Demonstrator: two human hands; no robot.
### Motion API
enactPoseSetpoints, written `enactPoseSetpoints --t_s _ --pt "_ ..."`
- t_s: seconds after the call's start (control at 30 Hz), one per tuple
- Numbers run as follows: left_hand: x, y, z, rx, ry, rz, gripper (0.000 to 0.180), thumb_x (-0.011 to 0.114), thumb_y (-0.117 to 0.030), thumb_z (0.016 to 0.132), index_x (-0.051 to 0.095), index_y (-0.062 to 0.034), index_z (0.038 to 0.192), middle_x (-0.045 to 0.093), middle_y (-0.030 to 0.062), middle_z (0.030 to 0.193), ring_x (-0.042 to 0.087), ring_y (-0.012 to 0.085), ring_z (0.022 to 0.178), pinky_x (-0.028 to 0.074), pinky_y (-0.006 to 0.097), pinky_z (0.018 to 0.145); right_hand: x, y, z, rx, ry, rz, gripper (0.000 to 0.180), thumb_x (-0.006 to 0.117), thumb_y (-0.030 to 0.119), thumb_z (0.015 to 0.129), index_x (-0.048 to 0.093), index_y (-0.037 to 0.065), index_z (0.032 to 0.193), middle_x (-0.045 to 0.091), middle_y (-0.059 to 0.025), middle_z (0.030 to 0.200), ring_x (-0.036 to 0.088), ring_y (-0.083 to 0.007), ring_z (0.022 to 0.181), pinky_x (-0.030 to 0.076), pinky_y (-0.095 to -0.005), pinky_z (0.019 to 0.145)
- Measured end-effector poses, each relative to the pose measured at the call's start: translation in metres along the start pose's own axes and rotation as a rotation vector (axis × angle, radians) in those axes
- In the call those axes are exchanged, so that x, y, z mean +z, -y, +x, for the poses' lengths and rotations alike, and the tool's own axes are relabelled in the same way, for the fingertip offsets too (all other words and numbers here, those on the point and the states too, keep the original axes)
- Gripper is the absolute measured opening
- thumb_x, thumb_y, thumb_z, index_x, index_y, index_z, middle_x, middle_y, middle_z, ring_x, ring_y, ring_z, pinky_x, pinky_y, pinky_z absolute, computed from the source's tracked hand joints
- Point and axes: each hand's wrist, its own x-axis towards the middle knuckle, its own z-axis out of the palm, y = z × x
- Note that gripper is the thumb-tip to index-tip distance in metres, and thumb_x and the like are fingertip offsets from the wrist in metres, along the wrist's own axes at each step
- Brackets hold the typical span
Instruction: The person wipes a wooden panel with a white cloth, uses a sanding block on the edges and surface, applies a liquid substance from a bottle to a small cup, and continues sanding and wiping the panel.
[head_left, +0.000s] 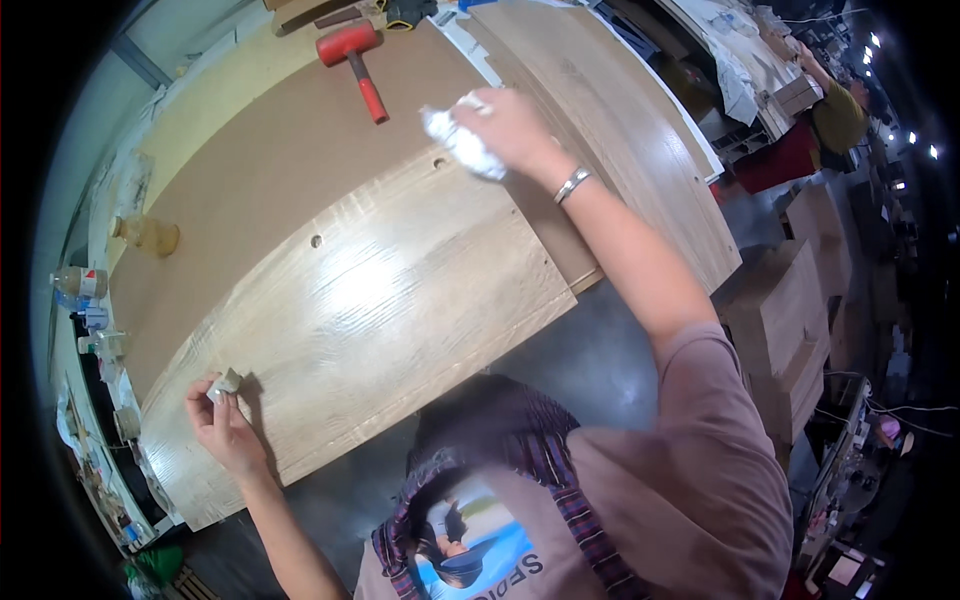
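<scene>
The pale wood-grain board (400, 300) stretches flat from beneath the left hand (225, 430) to the right hand (510, 130). It looks glossy and streaked, with two dark round holes between the hands, near its far edge. The left hand pinches a small light block (226, 384); the right grasps a crumpled white cloth (465, 148).

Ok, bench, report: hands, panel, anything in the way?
Wood-grain panel flat. Right hand gripping crumpled white wad at its far right corner; left hand pinching small pale piece near left end. Red mallet beyond, clear of it.
</scene>
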Motion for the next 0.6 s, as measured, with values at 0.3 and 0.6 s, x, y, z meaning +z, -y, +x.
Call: enactPoseSetpoints --t_s 0.3,0.6 --pt "0.003 0.006 0.012 0.041 0.011 0.009 0.021 0.060 -0.003 0.095 0.055 -0.0001 0.115 0.059 0.0111 0.115 0.058 0.0201 0.110 0.046 0.035 0.100 -0.047 0.026 -0.175 -0.003 0.124 -0.497 0.024 0.059 0.022 0.094 0.066 0.000 0.089 0.065 -0.0222 0.090 0.064 -0.0409 0.082 0.051 -0.0477 0.074" --pt "0.015 -0.001 0.006 -0.010 -0.110 -0.089 0.039 0.060 -0.001 0.093 0.054 0.0013 0.131 0.059 0.0069 0.110 0.059 0.0130 0.099 0.048 0.026 0.085 -0.082 0.074 -0.227 -0.227 -0.235 -0.207 0.026 0.058 -0.006 0.080 0.070 -0.003 0.103 0.066 -0.0203 0.108 0.067 -0.0338 0.093 0.054 -0.0392 0.083"
